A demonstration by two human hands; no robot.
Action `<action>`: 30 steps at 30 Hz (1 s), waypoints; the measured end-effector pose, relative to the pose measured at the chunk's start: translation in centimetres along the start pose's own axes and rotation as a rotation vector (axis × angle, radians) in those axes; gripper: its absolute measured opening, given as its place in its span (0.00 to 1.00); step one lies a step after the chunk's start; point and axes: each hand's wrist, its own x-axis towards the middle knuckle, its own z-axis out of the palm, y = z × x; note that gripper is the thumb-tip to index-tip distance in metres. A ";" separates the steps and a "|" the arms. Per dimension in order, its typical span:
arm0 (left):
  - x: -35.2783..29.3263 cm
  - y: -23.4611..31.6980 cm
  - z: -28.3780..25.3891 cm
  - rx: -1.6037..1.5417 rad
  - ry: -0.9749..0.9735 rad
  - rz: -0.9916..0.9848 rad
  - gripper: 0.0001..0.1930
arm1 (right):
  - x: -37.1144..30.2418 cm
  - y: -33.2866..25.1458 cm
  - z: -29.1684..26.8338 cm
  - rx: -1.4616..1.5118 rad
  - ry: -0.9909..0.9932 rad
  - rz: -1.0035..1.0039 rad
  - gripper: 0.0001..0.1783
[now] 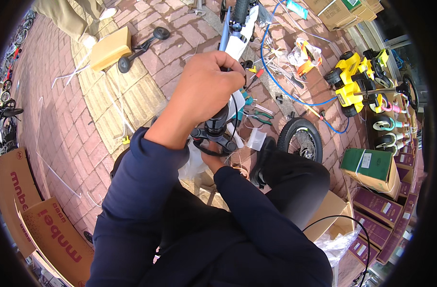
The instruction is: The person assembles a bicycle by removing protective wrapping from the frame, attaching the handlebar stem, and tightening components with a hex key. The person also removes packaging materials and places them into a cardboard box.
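Note:
My left hand (206,83) is closed, thumb and fingers pinched together over the bicycle; what they hold is hidden. Beneath its wrist is a black stem-like bicycle part (216,123) with a thin black cable (235,112) curving beside it. Lower down, my right hand (212,157) is at the underside of the black bar, its fingers mostly hidden, so its grip cannot be made out. Beyond my left hand extend the bicycle's blue frame (224,38), partly wrapped in white, and its black tyre (239,13).
A small wheel (300,139) lies right of my shoe. Green-handled pliers (262,115), other tools and a blue hose (266,60) are scattered ahead. Yellow ride-on toys (355,79) and a green-topped carton (369,167) stand right; brown cartons (56,239) at left. A person (72,19) stands far left.

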 end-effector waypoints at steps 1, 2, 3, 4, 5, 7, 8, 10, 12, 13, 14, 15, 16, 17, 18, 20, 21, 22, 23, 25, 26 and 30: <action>0.1 0.0 0.0 -0.010 -0.001 -0.012 0.08 | 0.3 0.4 0.1 -0.020 -0.024 0.025 0.28; 0.1 0.0 -0.1 -0.025 -0.002 -0.020 0.09 | 0.5 0.8 0.2 -0.022 -0.039 0.039 0.28; 0.2 0.0 0.0 -0.041 -0.002 -0.026 0.10 | 0.4 1.1 0.2 -0.025 -0.052 0.052 0.27; 0.2 0.0 0.1 -0.050 -0.008 -0.028 0.10 | 0.4 1.4 0.1 -0.024 -0.061 0.059 0.27; 0.2 0.1 0.1 -0.059 -0.013 -0.028 0.09 | 0.3 1.5 0.1 -0.023 -0.070 0.064 0.27; 0.1 0.2 0.2 -0.061 -0.024 -0.033 0.08 | 0.0 1.6 0.0 -0.022 -0.090 0.070 0.26; 0.0 0.3 0.3 -0.057 -0.032 -0.040 0.07 | 0.0 1.5 0.0 -0.023 -0.097 0.073 0.26; -0.1 0.4 0.4 -0.057 -0.034 -0.038 0.08 | -0.2 1.4 0.0 -0.026 -0.107 0.075 0.26; -0.1 0.5 0.5 -0.064 -0.020 -0.024 0.09 | -0.4 1.5 -0.1 -0.027 -0.121 0.074 0.25; 0.0 0.4 0.4 -0.077 -0.023 -0.033 0.09 | -0.4 1.5 -0.1 -0.030 -0.127 0.074 0.25; 0.0 0.4 0.4 -0.091 -0.023 -0.038 0.09 | -0.5 1.6 -0.2 -0.032 -0.135 0.073 0.25; 0.0 0.3 0.4 -0.104 -0.022 -0.043 0.09 | -0.5 1.8 -0.3 -0.036 -0.137 0.071 0.25; 0.0 0.3 0.3 -0.092 -0.021 -0.046 0.09 | -0.6 1.8 -0.3 -0.036 -0.142 0.071 0.24; 0.0 0.2 0.3 -0.080 -0.019 -0.047 0.09 | -0.5 1.9 -0.3 -0.039 -0.145 0.072 0.24; 0.0 0.2 0.2 -0.071 -0.011 -0.041 0.09 | -0.4 1.9 -0.3 -0.044 -0.145 0.072 0.24; 0.0 0.2 0.2 -0.095 -0.014 -0.058 0.09 | -0.1 1.8 0.0 -0.052 -0.146 0.077 0.24; 0.0 0.2 0.2 -0.107 -0.013 -0.062 0.09 | 0.1 1.7 0.1 -0.061 -0.145 0.080 0.23; 0.0 0.3 0.2 -0.103 -0.020 -0.084 0.09 | 0.4 1.5 0.3 -0.065 -0.143 0.079 0.23; 0.0 0.5 0.1 -0.098 -0.025 -0.099 0.08 | 0.5 1.4 0.4 -0.071 -0.144 0.080 0.23; -0.2 0.8 0.0 -0.075 -0.032 -0.109 0.07 | 0.8 1.1 0.7 -0.082 -0.149 0.081 0.23; -0.2 0.9 0.0 -0.063 -0.028 -0.104 0.07 | 1.0 1.0 0.9 -0.087 -0.156 0.079 0.22; -0.2 1.0 0.1 -0.074 -0.035 -0.121 0.08 | 1.4 1.0 1.3 -0.096 -0.170 0.079 0.22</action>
